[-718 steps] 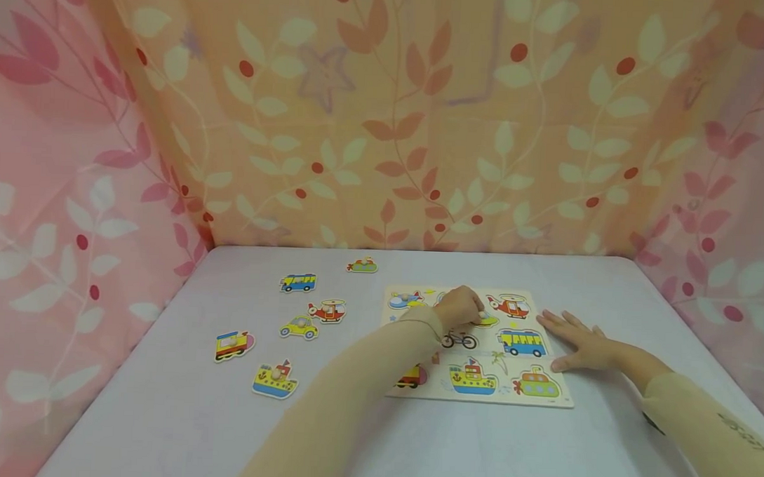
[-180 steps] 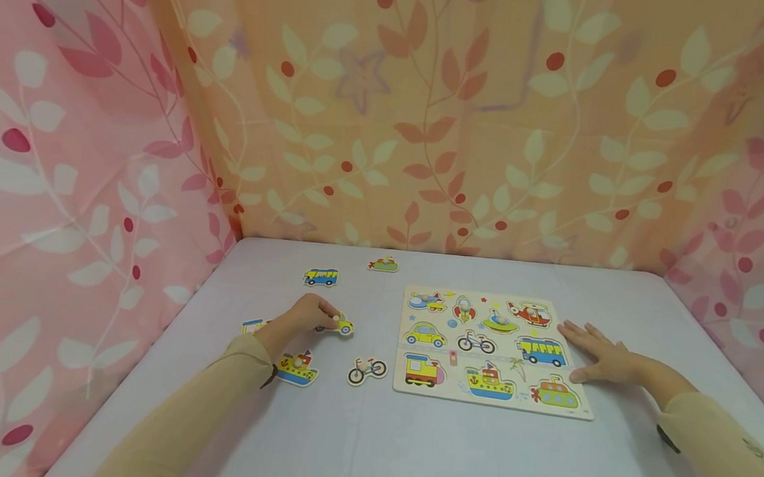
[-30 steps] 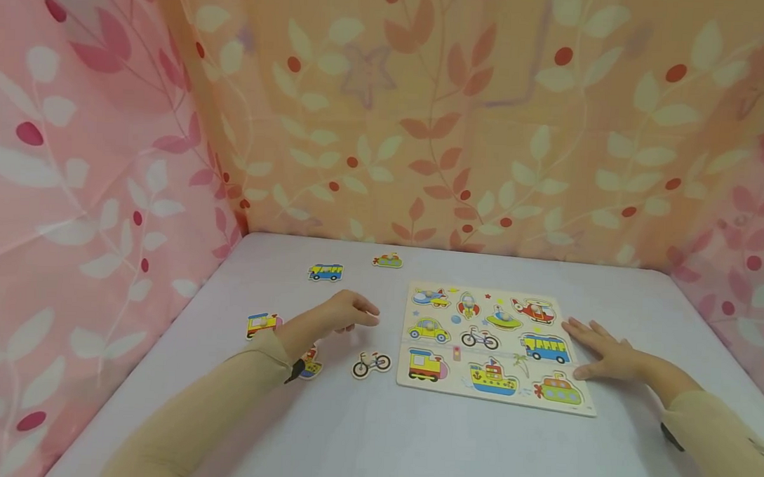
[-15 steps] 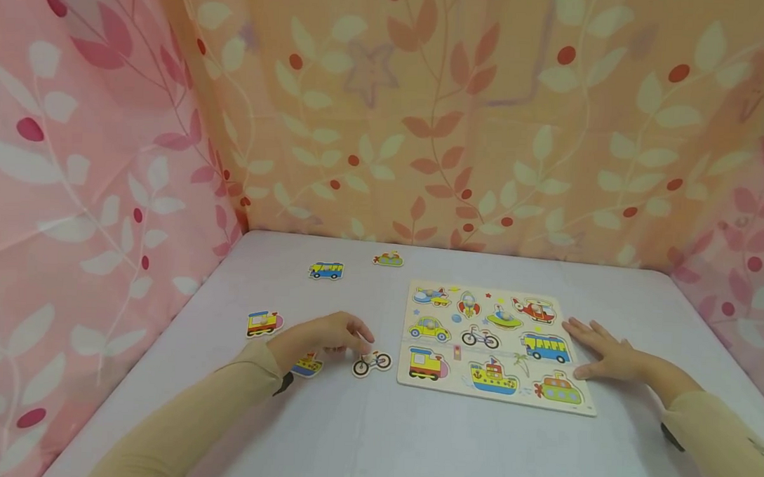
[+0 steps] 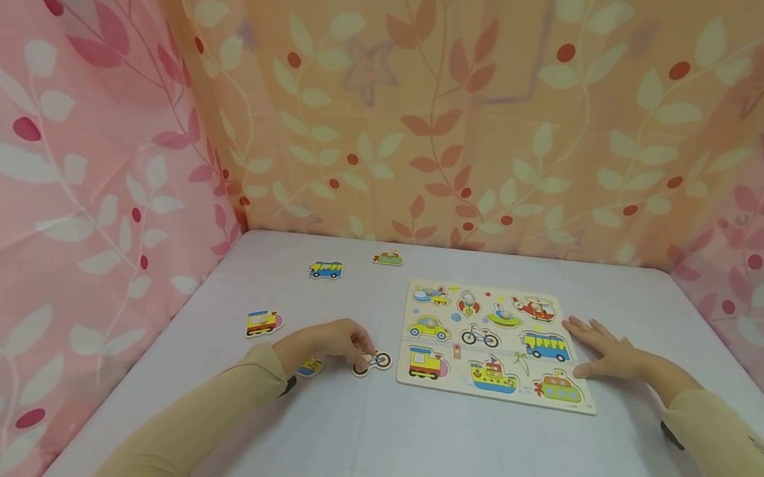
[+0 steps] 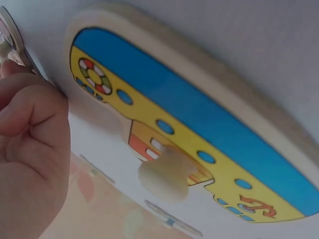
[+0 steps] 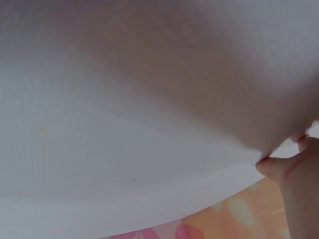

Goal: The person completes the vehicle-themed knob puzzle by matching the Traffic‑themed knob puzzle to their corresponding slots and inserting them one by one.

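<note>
My left hand (image 5: 334, 338) pinches the knob of a bicycle puzzle piece (image 5: 382, 360), which lies on the table left of the puzzle board (image 5: 458, 376). The left wrist view shows the fingertips at the knob, at the frame's edge. Partly under the left wrist is a boat piece (image 5: 310, 366), large in the left wrist view with its pale knob (image 6: 162, 179). My right hand (image 5: 612, 355) rests with fingers spread at the board's right edge. Knobbed airplane (image 5: 430, 296), rocket (image 5: 468, 305), flying saucer (image 5: 503, 316), helicopter (image 5: 534, 309) and car (image 5: 429, 328) pieces sit in the board.
A train piece (image 5: 263, 323) lies farther left. Toward the back are a bus piece (image 5: 326, 270) and a submarine piece (image 5: 388, 258). The white-covered table (image 5: 375, 442) is enclosed by floral curtains (image 5: 386, 126). Bicycle, bus, train, boat and submarine pictures show in the board's recesses.
The car piece went from the table into the board over the last seconds. Since then my left hand has moved down to the bicycle piece and taken its knob. My right hand stays put.
</note>
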A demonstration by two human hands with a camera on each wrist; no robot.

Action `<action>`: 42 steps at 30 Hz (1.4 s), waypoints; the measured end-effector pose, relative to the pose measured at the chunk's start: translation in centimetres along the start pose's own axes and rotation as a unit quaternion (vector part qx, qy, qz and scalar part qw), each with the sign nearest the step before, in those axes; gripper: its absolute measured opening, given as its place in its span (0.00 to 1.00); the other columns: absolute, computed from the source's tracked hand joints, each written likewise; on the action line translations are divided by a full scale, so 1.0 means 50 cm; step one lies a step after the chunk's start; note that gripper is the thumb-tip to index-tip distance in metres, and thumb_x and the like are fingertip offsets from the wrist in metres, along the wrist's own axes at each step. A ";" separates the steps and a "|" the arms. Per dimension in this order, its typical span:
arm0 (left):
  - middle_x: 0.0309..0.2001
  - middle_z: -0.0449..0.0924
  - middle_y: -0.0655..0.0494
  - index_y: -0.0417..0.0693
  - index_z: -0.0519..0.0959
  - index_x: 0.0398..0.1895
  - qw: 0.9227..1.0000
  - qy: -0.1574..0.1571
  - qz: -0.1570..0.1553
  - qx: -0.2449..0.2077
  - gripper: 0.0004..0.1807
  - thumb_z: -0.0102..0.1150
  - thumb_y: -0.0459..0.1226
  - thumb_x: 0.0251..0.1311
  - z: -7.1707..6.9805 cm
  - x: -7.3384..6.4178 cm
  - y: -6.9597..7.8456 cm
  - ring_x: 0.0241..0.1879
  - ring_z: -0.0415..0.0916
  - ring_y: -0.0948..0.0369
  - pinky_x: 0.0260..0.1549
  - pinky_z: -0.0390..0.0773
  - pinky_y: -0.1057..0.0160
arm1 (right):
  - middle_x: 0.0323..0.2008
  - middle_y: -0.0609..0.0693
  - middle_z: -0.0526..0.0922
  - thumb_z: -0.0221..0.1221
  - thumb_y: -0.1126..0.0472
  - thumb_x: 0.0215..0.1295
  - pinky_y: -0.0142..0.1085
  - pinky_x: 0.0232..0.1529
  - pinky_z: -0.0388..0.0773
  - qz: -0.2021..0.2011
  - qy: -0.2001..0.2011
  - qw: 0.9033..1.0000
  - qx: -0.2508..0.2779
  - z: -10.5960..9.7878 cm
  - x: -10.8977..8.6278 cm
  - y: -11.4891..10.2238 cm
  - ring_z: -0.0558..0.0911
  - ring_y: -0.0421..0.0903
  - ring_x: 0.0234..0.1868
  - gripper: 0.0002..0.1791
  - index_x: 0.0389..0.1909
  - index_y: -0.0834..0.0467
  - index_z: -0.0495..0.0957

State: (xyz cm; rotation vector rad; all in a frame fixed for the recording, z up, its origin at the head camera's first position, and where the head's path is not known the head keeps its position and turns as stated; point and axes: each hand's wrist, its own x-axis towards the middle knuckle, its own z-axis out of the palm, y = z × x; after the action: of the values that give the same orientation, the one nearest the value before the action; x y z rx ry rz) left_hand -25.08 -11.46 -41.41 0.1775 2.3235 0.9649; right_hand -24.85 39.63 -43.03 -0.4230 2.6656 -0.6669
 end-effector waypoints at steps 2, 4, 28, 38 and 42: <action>0.27 0.72 0.55 0.47 0.84 0.33 1.000 0.008 -0.004 -0.002 0.08 0.73 0.30 0.49 0.003 0.000 0.002 0.30 0.67 0.60 0.29 0.66 0.65 | 0.73 0.69 0.40 0.68 0.45 0.54 0.78 0.49 0.25 -0.004 0.001 1.000 0.003 -0.001 -0.002 -0.001 0.32 0.76 0.68 0.54 0.74 0.63 0.49; 0.27 0.73 0.55 0.47 0.84 0.32 1.000 0.017 -0.007 0.002 0.09 0.73 0.30 0.49 0.006 0.000 0.003 0.31 0.68 0.60 0.30 0.66 0.65 | 0.73 0.69 0.40 0.67 0.46 0.54 0.78 0.49 0.24 -0.008 0.002 1.000 0.006 -0.002 -0.003 -0.002 0.32 0.76 0.68 0.53 0.74 0.63 0.49; 0.31 0.81 0.57 0.50 0.85 0.32 0.999 0.035 0.024 0.026 0.04 0.70 0.33 0.53 -0.011 0.023 0.031 0.36 0.72 0.59 0.41 0.71 0.59 | 0.73 0.70 0.41 0.68 0.47 0.54 0.78 0.50 0.26 -0.002 0.002 1.000 0.005 -0.004 -0.010 -0.019 0.33 0.76 0.68 0.53 0.73 0.64 0.51; 0.30 0.80 0.57 0.48 0.85 0.34 0.999 0.025 0.037 0.017 0.06 0.70 0.32 0.53 0.002 0.043 0.077 0.33 0.72 0.60 0.36 0.70 0.62 | 0.73 0.69 0.40 0.68 0.45 0.54 0.77 0.51 0.25 0.006 0.001 1.000 0.003 -0.003 -0.007 -0.011 0.32 0.76 0.69 0.54 0.74 0.62 0.50; 0.28 0.80 0.56 0.48 0.86 0.33 0.999 0.014 0.037 0.017 0.05 0.70 0.32 0.53 0.012 0.051 0.094 0.32 0.71 0.60 0.34 0.68 0.62 | 0.73 0.70 0.40 0.68 0.46 0.55 0.77 0.51 0.26 0.001 0.002 1.000 0.004 -0.003 -0.007 -0.009 0.32 0.76 0.68 0.53 0.74 0.63 0.50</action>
State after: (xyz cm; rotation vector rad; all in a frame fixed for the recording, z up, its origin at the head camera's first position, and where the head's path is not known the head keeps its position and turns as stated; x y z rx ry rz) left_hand -27.28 -6.80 -39.80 0.2673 2.3755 0.9701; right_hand -24.50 39.44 -42.57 -0.4185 2.6659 -0.6780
